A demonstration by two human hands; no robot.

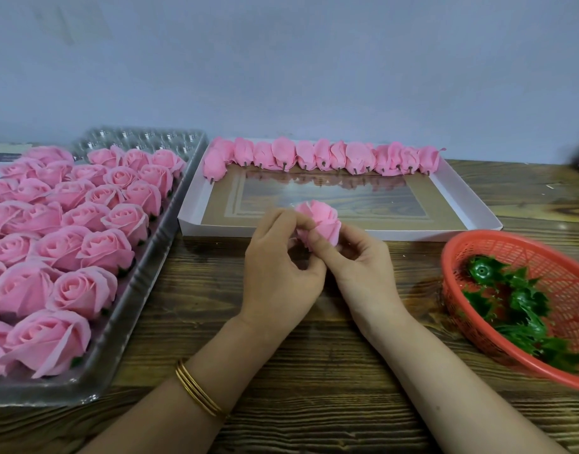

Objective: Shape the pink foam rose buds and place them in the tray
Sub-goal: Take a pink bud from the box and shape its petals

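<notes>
the dark wooden desk carries everything. left of the left hand, a clear plastic compartment tray is nearly full of opened pink foam roses, with only its far cells bare. beyond both hands, a shallow white cardboard tray holds just one row of closed pink buds along its far wall. right of the right hand sits a red plastic mesh basket of green plastic calyxes. both hands pinch one pink foam rose bud between them, fingers curled on its petals. shaping looks under way. this bud is not yet placed, and i cannot tell which tray will take it.
</notes>
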